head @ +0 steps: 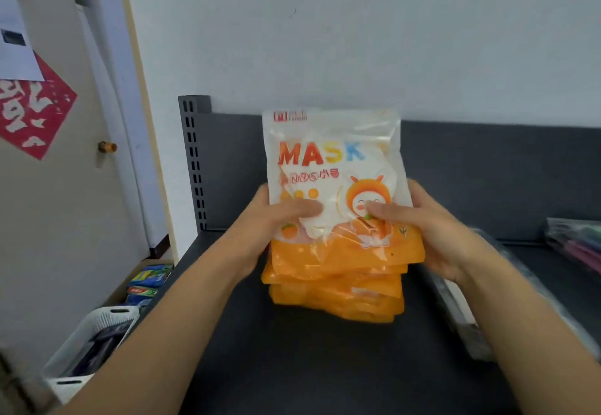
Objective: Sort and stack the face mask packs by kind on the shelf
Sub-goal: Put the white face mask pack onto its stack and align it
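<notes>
Head view: a dark shelf point(325, 366) runs along a pale wall point(357, 40), a door point(48, 186) beyond its left edge. Near the shelf's back edge, left hand point(273, 219) and right hand point(422, 222) clasp the orange mask packs point(335, 206) upright, thumbs pressed on the front.

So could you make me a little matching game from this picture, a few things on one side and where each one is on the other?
Things:
1. orange mask packs
2. white basket
3. red paper decoration
4. dark pack with purple stripes

Places:
A. stuck on the door at the left
B. held up between the left hand and right hand, over the dark shelf
C. lying at the far right edge of the shelf
D. down on the floor, left of the shelf

Pairs: 1-B, 2-D, 3-A, 4-C
</notes>
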`<state>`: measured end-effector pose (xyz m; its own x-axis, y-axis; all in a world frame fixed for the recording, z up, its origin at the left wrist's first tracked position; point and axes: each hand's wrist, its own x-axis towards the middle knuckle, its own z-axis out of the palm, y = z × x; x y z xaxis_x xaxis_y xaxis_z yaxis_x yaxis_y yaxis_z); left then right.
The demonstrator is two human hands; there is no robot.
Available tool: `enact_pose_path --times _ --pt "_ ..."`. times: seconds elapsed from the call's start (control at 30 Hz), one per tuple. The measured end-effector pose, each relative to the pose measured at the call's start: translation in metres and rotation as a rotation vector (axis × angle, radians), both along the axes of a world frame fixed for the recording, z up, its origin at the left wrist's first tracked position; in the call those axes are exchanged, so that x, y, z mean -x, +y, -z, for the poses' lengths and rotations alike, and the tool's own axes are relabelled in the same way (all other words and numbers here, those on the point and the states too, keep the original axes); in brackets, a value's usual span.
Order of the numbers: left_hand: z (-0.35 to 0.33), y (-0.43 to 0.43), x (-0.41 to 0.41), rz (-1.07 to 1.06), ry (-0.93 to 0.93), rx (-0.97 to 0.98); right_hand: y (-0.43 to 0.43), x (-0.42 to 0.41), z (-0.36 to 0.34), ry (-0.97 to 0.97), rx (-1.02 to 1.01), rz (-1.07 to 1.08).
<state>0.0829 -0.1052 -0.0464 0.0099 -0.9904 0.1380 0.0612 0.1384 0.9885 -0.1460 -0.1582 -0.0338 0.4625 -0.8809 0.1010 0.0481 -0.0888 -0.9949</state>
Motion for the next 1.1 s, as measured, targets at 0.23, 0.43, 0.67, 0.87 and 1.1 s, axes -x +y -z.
enact_pose_path --times 0.23,0.43,0.67,0.87,1.1 --pt "0.006 -0.001 -0.006 0.029 -0.206 0.266 0.002 0.001 0.005 -0.079 0.349 0.030" --pt "0.011 -0.011 -0.009 0.119 -0.226 0.144 -0.007 -0.003 0.015 0.053 0.317 -0.053" --pt "0.017 -0.018 -0.014 0.132 -0.162 0.065 -0.013 -0.004 0.023 0.181 0.286 -0.136" --pt "0.021 -0.020 -0.017 0.175 -0.304 0.029 -0.025 -0.002 0.027 0.326 0.327 -0.103" --pt "0.014 -0.011 -0.009 0.133 -0.242 0.082 -0.014 -0.003 0.024 0.196 0.375 -0.044"
